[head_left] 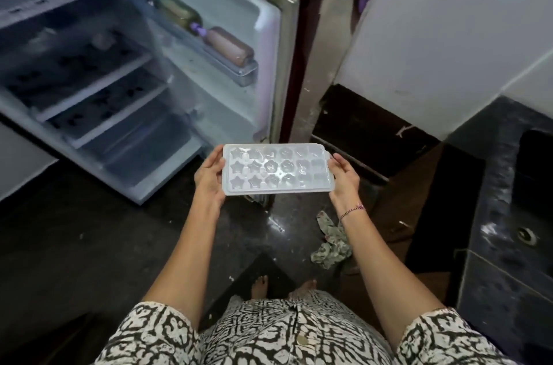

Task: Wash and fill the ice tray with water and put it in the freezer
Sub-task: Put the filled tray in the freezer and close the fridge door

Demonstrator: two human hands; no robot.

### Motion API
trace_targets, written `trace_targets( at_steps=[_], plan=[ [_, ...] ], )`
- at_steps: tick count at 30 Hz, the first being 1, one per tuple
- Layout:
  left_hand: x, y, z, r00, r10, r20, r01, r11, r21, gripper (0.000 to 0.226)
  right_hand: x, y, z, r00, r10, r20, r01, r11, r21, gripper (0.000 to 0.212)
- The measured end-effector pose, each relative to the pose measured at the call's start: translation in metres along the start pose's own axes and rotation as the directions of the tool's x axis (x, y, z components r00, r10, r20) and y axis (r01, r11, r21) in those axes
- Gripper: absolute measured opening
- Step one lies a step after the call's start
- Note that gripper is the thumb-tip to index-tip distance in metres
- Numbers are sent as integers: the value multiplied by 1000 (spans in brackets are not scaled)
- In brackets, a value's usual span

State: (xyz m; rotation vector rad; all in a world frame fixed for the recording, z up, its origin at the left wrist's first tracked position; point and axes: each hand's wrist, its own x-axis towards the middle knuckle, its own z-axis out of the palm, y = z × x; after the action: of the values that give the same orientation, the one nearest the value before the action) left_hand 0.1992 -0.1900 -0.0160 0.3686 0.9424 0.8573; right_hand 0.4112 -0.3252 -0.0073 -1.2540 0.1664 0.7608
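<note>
We stand barefoot on a dark, glossy stone floor (74,230), speckled with pale marks, facing an open fridge (89,95) at the upper left. Its white shelves are blurred; what lies on them we cannot make out. The fridge door (263,71) swings towards us, and its rack carries a green bottle (179,13) and a brown bottle (230,45), both lying tilted.

We hold the ice tray (276,168) level in mid-air, out in front of the door's lower edge and well apart from the shelves. The left hand (209,177) grips its left short end and the right hand (344,177) its right short end. Each thumb is pressed on the rim, with the fingers curled underneath; whether those fingers are spread we cannot tell. The moulds are star and flower shapes; water in them we cannot judge.

A crumpled patterned cloth (330,245) lies on the floor below the right wrist. To the right runs a dark stone counter (493,215) with a sunken sink (535,173), under a white wall (449,20).
</note>
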Motion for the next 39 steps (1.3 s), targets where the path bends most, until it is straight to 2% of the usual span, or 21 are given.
trace_targets(
  at_steps=[9, 21, 32, 39],
  plan=[
    [-11, 53, -64, 982, 127, -141, -139, 988, -74, 28, -7, 48, 79, 980, 106, 169, -95, 993, -76, 20],
    [-16, 107, -121, 897, 252, -363, -324, 934, -150, 24, -21, 84, 181, 920, 217, 327, -160, 968, -194, 28],
    [37, 170, -138, 825, 322, -463, -431, 890, -147, 25, 1, 117, 289, 884, 281, 373, -152, 928, -340, 32],
    [85, 237, -146, 791, 347, -503, -470, 872, -136, 29, 24, 136, 379, 814, 357, 459, -185, 907, -378, 23]
  ],
)
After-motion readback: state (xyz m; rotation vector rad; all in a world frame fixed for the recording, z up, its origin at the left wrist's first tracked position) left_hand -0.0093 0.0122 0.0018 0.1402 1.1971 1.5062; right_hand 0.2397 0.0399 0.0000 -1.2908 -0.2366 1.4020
